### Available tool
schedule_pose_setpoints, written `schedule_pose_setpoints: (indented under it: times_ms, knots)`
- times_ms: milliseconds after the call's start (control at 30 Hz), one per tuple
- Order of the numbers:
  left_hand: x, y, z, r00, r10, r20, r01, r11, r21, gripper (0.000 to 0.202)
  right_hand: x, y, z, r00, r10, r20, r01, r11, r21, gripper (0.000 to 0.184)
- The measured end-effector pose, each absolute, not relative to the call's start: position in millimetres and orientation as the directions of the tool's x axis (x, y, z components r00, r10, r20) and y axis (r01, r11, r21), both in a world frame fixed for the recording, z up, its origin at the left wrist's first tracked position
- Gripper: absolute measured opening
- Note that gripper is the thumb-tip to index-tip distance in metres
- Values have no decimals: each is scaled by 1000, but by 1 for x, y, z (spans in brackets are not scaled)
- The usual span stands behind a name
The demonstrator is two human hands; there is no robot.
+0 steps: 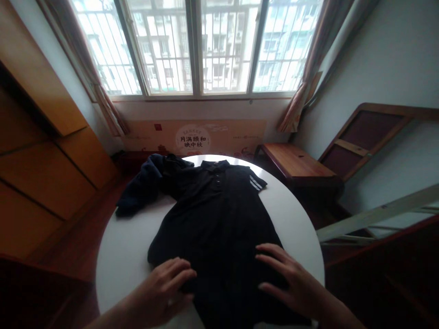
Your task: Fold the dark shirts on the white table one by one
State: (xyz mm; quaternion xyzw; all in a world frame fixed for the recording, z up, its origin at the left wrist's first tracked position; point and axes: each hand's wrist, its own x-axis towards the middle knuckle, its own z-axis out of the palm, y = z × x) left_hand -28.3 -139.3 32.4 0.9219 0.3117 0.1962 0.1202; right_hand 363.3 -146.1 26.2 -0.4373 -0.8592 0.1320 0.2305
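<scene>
On my feed from the head camera, the person's left hand (pixel 161 288) and right hand (pixel 291 278) lay on the lower part of a black polo shirt (pixel 212 219), which was spread out on a round white table (pixel 126 269). The fingers of both hands were released and slightly spread, resting on the cloth with no visible pinch or grasp. The shirt's collar pointed toward the far edge of the table, and a striped sleeve cuff (pixel 257 183) lay to the right. A crumpled navy garment (pixel 140 187) touched the shirt's far left shoulder and hung over the table edge. Past the table stood a low wooden bench (pixel 295 160) and a tilted wooden frame (pixel 366 137). A pale rail (pixel 377 214) cut across the right side, near the table. A wooden wardrobe (pixel 44 160) filled the left side, and a printed board (pixel 194 137) leaned beneath the barred window (pixel 195 45).
</scene>
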Motion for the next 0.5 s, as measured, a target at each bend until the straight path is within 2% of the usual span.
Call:
schedule_pose_setpoints:
  times_ms: [67, 100, 133, 200, 233, 300, 367, 433, 500]
  knots:
    - [-29, -158, 26, 749, 608, 265, 527, -788, 317, 67, 361, -170, 23, -596, 770, 228, 669, 633, -391, 77]
    - [-26, -161, 23, 753, 605, 259, 530, -791, 304, 70, 359, -177, 20, -619, 755, 215, 666, 650, -366, 83]
    - [-23, -160, 21, 755, 603, 257, 534, -793, 295, 62, 356, -180, 17, -627, 748, 219, 671, 660, -338, 79]
    - [-16, -151, 17, 753, 602, 266, 528, -794, 302, 40, 353, -180, 11, -620, 736, 272, 682, 677, -278, 57]
    - [-13, -146, 17, 740, 612, 278, 529, -785, 321, 41, 352, -178, 10, -612, 728, 308, 684, 683, -256, 50]
    - [-9, -135, 22, 673, 664, 325, 550, -744, 380, 44, 350, -175, 13, -583, 721, 375, 685, 684, -251, 49]
    - [-6, -125, 32, 572, 730, 373, 590, -683, 431, 36, 347, -171, 23, -516, 751, 413, 696, 648, -308, 48]
    - [-2, -118, 44, 535, 764, 361, 623, -645, 443, 22, 342, -165, 37, -422, 792, 440, 707, 592, -388, 43]
    - [2, -113, 55, 532, 797, 286, 674, -603, 427, 30, 336, -156, 49, -349, 825, 445, 698, 545, -464, 35]
